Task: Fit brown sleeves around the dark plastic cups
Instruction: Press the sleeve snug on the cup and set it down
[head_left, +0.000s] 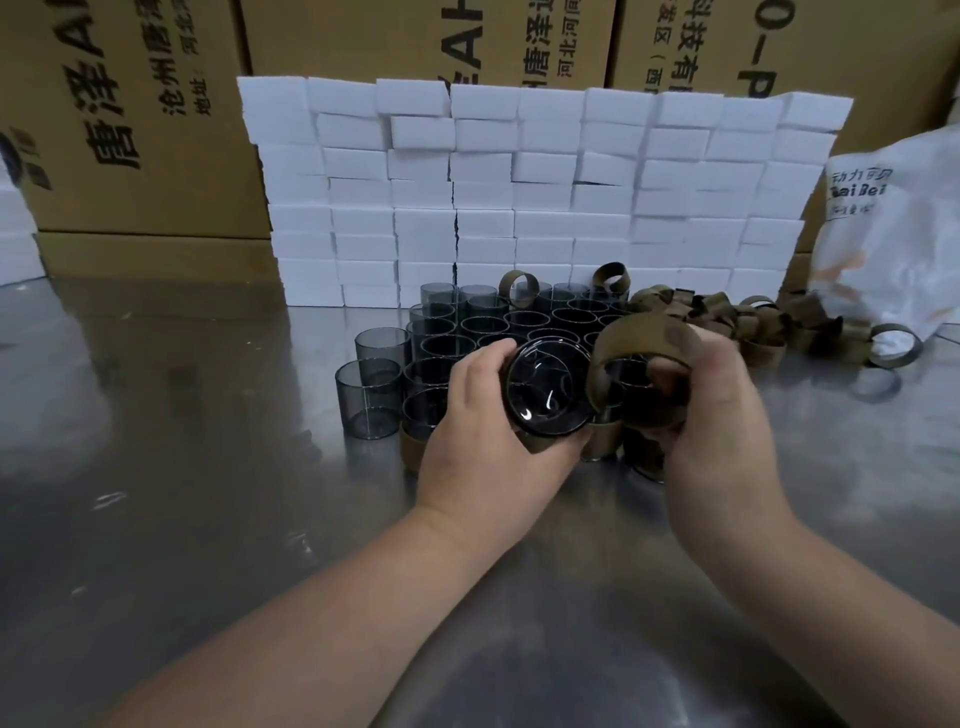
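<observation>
My left hand (480, 431) grips a dark plastic cup (548, 387) tipped on its side, its base facing me. My right hand (711, 405) pinches a brown sleeve (641, 338), held as an open ring just right of the cup and touching its edge. Behind the hands stand several bare dark cups (457, 332) in a cluster. A pile of loose brown sleeves (727, 317) lies to the right of them. Below my hands, a few cups wearing sleeves (602, 441) stand partly hidden.
A wall of white foam blocks (519, 192) stands behind the cups on the shiny metal table (182, 441). Large cardboard boxes (130, 104) rise at the back. A white plastic bag (893, 244) sits at the right.
</observation>
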